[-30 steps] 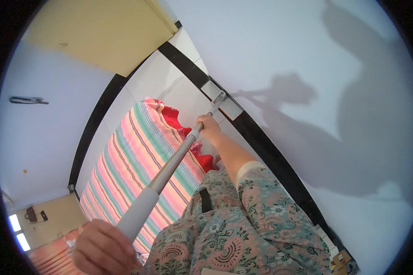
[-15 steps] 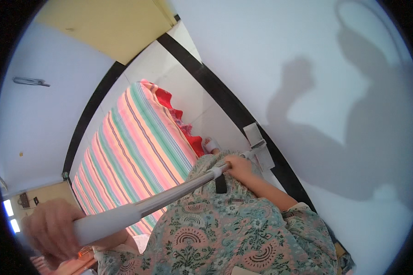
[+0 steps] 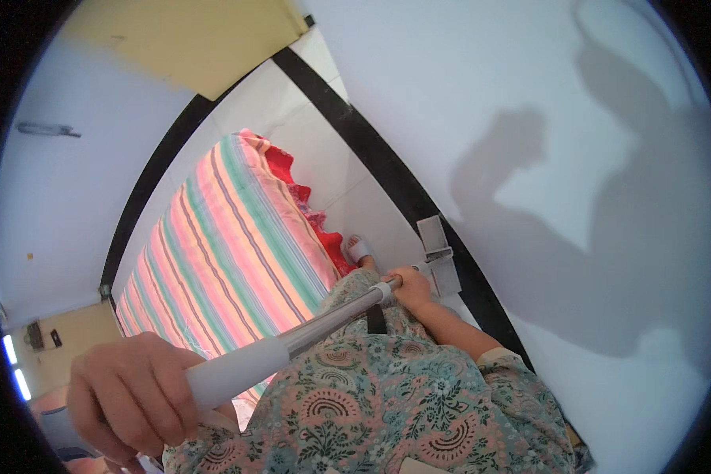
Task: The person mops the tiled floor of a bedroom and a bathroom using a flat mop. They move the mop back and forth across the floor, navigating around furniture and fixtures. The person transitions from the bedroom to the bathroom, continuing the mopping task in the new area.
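We seem to be guiding the flat-headed pole at the floor's edge, left hand wrapped round its pale grip, right hand clasping the shaft near the head beside the black border, so moving on probably calls for steady two-handed control.

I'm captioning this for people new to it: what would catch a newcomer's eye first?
Probably the pink, green and yellow striped cloth, spread left of centre. Next comes the long pole slanting across the lower middle, with the left hand around its thick pale end and the right hand near its flat head. On the right, a large dark shadow falls across the pale wall.
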A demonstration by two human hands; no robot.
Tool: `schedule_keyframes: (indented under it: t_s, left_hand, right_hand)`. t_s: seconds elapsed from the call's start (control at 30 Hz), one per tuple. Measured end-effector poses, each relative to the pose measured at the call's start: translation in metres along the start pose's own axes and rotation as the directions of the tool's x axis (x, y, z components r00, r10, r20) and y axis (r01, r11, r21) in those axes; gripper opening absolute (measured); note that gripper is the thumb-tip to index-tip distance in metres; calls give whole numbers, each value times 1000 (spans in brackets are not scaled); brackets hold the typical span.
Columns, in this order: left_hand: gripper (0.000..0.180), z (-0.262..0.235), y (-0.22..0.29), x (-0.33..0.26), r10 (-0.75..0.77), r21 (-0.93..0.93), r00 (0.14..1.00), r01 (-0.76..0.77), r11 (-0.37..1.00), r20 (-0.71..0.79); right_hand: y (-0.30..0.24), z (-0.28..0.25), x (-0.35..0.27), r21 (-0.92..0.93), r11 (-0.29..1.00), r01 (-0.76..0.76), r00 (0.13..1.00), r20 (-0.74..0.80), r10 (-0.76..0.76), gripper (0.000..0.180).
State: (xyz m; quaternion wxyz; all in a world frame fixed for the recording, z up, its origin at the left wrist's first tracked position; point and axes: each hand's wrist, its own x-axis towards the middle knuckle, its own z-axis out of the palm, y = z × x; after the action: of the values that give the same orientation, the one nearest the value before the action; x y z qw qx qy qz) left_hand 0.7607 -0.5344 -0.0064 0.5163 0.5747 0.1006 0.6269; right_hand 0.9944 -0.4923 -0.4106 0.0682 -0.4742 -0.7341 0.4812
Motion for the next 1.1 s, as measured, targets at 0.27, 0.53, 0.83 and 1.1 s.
schedule_keyframes:
  t_s: [0.27, 0.53, 0.83, 1.1]
  left_hand:
    - [12, -108, 70, 23, 24, 133, 992, -41, 990, 126]
    - [8, -222, 112, 15, -113, 268, 965, 47, 962, 236]
    - [21, -176, 39, -35, 507, 662, 485, 227, 714, -713]
    - [5, -154, 91, -11, -175, 386, 983, 142, 912, 52]
  right_hand:
    - [-132, 71, 179, -29, 979, 203, 977, -58, -204, 20]
    - [-175, 114, 316, -52, 942, 333, 938, -81, -336, 30]
    - [-233, 82, 308, 673, 239, -700, 713, 638, 291, 32]
    - [-226, 89, 242, 704, -324, -632, 673, 706, 221, 14]
